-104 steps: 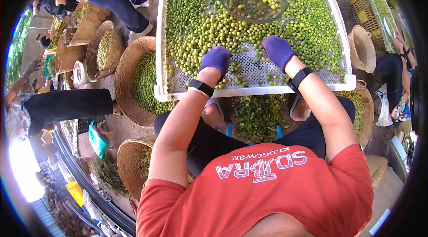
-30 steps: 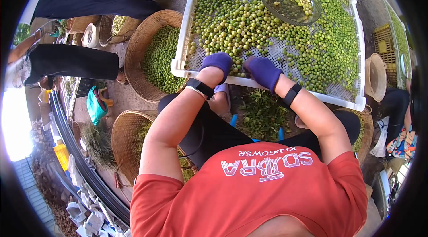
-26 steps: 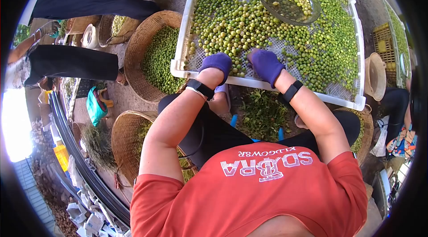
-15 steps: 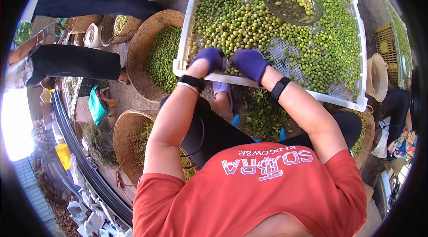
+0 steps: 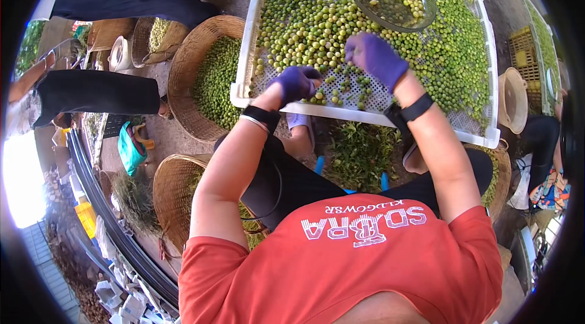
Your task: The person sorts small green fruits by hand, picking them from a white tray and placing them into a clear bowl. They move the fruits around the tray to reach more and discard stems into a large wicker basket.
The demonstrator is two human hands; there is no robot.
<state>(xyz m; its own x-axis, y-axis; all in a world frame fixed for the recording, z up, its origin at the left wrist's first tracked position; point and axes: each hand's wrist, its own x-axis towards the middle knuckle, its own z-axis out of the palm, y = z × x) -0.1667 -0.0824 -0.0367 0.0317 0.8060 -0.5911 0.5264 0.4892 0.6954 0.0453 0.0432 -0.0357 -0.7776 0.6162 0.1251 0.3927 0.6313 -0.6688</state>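
Head view: white tray [image 5: 251, 22] at 1 o'clock, wicker basket [image 5: 183, 83] at 10; inside the tray, a bowl [image 5: 385, 14] at 1. Right hand [image 5: 378, 61] is curled mid-tray, left hand [image 5: 295, 84], narrow, toward 8; green fruits [image 5: 308, 25] lie near both. Whether either holds any, I cannot tell.

Daylight falls soft and bright across the green fruit [image 5: 329, 25] and white tray [image 5: 245, 50], leaving the leaves [image 5: 365, 150] below in shade. Glare burns out the far left; fisheye distortion bends the edges into black, and motion blur softens the gloved right hand [image 5: 378, 61].
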